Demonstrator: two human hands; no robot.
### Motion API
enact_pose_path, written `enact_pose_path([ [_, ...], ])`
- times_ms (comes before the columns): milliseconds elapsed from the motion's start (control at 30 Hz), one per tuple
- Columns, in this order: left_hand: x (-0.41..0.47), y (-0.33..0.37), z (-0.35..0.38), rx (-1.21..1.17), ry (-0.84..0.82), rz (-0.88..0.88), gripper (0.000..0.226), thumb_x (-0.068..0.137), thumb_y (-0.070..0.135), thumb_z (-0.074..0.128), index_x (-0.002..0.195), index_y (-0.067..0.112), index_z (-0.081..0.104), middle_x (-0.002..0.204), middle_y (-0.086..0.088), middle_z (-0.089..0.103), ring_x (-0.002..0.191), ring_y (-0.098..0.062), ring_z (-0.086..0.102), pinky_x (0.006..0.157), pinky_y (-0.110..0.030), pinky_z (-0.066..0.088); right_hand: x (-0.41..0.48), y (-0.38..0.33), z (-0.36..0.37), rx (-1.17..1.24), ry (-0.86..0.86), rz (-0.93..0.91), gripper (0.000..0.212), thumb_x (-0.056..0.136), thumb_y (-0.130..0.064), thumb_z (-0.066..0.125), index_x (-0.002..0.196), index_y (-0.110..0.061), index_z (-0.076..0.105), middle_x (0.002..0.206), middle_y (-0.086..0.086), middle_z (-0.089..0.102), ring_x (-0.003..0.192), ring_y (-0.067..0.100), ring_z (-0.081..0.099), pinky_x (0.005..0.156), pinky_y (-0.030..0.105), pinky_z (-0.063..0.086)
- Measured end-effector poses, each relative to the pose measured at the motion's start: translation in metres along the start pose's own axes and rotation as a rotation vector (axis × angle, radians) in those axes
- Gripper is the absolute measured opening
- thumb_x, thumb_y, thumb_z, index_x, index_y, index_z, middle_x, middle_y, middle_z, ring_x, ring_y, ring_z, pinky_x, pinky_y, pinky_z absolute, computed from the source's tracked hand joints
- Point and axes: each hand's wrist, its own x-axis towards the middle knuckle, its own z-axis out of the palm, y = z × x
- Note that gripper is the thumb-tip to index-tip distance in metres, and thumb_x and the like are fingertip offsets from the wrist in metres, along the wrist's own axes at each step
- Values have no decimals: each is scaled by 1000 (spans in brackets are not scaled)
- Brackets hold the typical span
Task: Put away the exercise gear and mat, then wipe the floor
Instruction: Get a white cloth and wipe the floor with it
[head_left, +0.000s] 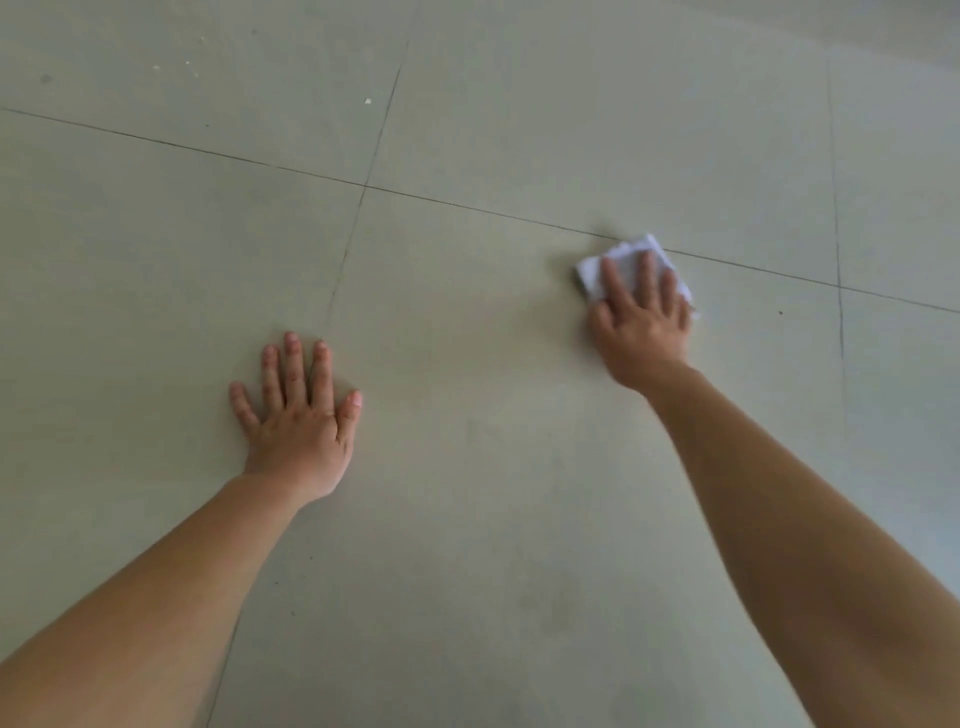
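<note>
no readable text, no labels or numbers (plain surfaces only)

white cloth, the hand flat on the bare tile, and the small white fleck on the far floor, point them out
folded white cloth (631, 254): head view, on its far edge beyond the fingertips
left hand (298, 426): head view, on the back of the hand
small white fleck (368, 101): head view, on the speck itself
</note>
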Motion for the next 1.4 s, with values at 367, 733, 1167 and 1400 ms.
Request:
enact_pose_path([
  [367,0,3,-7,4,-60,-14,68,100,53,12,154,23,-14,160,-2,-27,148,-23,-23,116,-59,-9,-94,-35,46,80,85,-156,54,98,-39,37,149,-24,46,160,19,28,146,50,22,117,62,14],
  [733,-6,-28,-27,-86,262,-41,48,102,23,37,149,12,36,159,-16,27,144,-36,28,111,-54,26,-136,-77,64,-7,-89,-816,50,96,-40,36,139,-29,58,153,15,44,140,45,39,114,60,30],
  [1167,-2,-39,-3,-52,52,-89,57,105,41,20,156,32,-4,164,2,-16,151,-19,-13,117,-52,-4,-52,-184,50,-49,-124,-577,53,106,-37,25,158,-37,14,168,8,-3,152,40,-9,121,54,-7],
  [1400,-4,-39,-7,-74,3,-85,57,104,44,16,155,34,-8,163,4,-20,150,-19,-18,117,-52,-8,-106,-162,64,-49,-155,-881,51,106,-36,31,156,-36,26,168,6,8,153,38,1,122,53,-3],
])
